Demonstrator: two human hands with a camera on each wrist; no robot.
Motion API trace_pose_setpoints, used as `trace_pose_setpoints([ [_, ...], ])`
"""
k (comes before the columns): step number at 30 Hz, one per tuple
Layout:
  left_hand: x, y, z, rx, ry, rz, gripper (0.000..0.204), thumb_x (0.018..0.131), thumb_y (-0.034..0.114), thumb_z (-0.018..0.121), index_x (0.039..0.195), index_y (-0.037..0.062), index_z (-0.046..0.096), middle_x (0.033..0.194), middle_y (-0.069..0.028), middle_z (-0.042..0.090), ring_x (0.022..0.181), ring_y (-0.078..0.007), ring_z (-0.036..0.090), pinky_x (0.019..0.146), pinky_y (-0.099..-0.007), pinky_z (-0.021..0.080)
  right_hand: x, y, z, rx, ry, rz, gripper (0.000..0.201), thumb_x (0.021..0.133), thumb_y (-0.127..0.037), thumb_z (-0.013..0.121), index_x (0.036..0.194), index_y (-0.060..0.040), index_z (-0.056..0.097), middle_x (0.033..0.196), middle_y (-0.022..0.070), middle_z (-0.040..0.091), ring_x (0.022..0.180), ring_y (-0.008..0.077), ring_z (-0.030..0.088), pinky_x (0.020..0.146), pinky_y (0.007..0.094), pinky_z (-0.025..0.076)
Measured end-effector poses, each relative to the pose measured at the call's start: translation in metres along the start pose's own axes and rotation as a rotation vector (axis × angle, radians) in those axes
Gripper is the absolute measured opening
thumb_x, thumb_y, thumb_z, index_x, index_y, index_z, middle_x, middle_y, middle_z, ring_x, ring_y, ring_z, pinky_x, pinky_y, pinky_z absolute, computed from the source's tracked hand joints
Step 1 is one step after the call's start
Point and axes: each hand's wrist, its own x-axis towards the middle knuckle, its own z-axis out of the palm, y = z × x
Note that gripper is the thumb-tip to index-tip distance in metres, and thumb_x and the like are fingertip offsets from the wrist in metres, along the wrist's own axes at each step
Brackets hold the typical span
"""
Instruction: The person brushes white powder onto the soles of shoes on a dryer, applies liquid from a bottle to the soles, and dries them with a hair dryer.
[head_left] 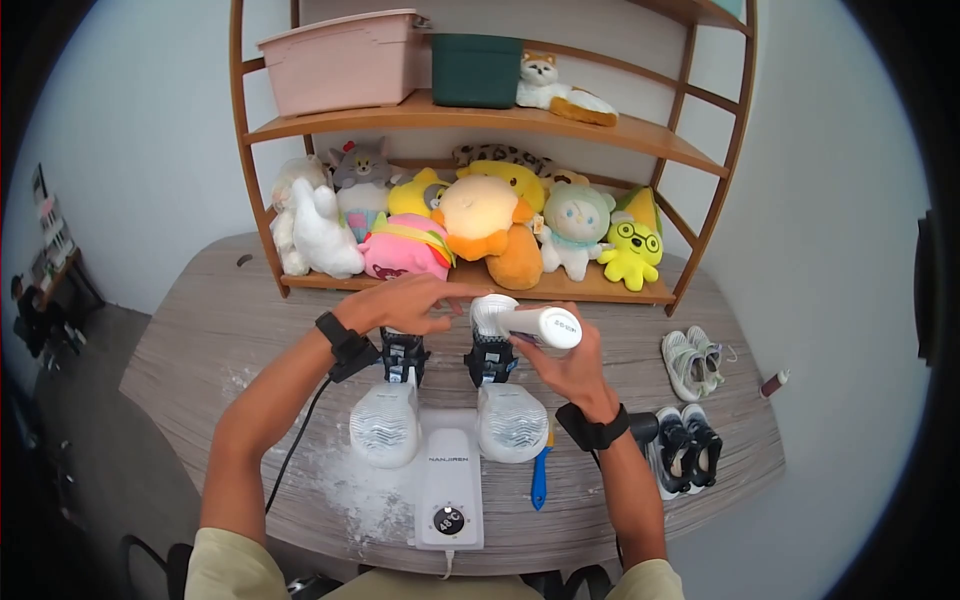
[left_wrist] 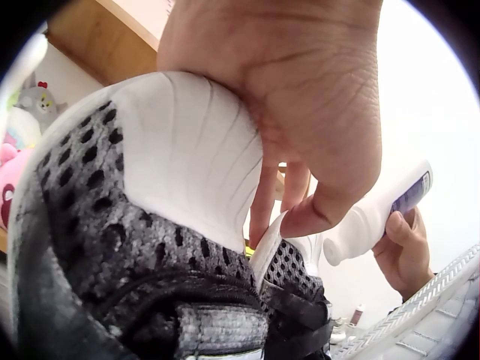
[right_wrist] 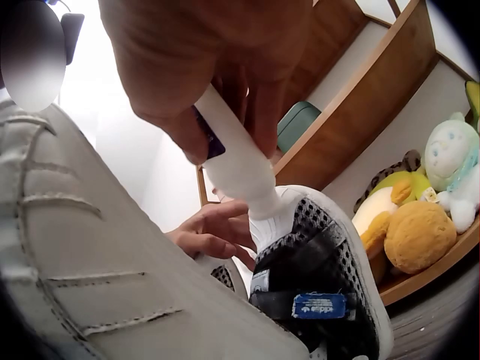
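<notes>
My right hand [head_left: 570, 365] grips a white bottle [head_left: 545, 326] with a purple label. The bottle is tilted, its narrow end right at the white toe of the right black-and-white sneaker [right_wrist: 319, 255]. From the left, my left hand [head_left: 410, 302] reaches over the left black-and-white sneaker [left_wrist: 150, 210], its extended index finger at the right sneaker's toe. Nothing is held in it. Nearer to me, a pair of white shoes, left shoe [head_left: 384, 425] and right shoe [head_left: 512, 424], show their ridged soles. Between these stands a white NANJIREN device [head_left: 449, 490] reading 48°C.
A blue-handled brush [head_left: 540, 478] lies right of the device. White residue [head_left: 365, 490] is scattered on the wooden table [head_left: 220, 330]. Light shoes [head_left: 690, 362], dark shoes [head_left: 686, 450] and a small bottle [head_left: 774, 383] stand at right. Behind, a wooden shelf [head_left: 480, 115] holds plush toys and bins.
</notes>
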Motion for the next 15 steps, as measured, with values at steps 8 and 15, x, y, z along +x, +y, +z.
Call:
trace_pose_setpoints([
  [8,0.0,0.004,-0.002,-0.042,-0.018,-0.024,0.074,0.072,0.004,0.054,0.144,0.0147,0.042,0.117,-0.0166,0.063,0.106,-0.0271,0.064,0.092,-0.0381,0.053,0.009,-0.005,0.006,-0.061,-0.068,-0.195,0.04,0.07,0.002,0.078,0.106,-0.0016,0.061,0.106,0.0133,0.068,0.097,0.0288,0.068,0.082,0.034,0.055],
  [15,0.001,0.002,-0.001,-0.061,-0.009,-0.002,0.073,0.072,0.002,0.053,0.144,0.0132,0.043,0.117,-0.0171,0.063,0.106,-0.0265,0.064,0.09,-0.0376,0.054,-0.001,0.005,0.009,0.041,-0.04,-0.15,0.046,0.066,0.011,0.069,0.11,-0.001,0.06,0.11,0.0155,0.066,0.101,0.0317,0.066,0.086,0.035,0.053],
])
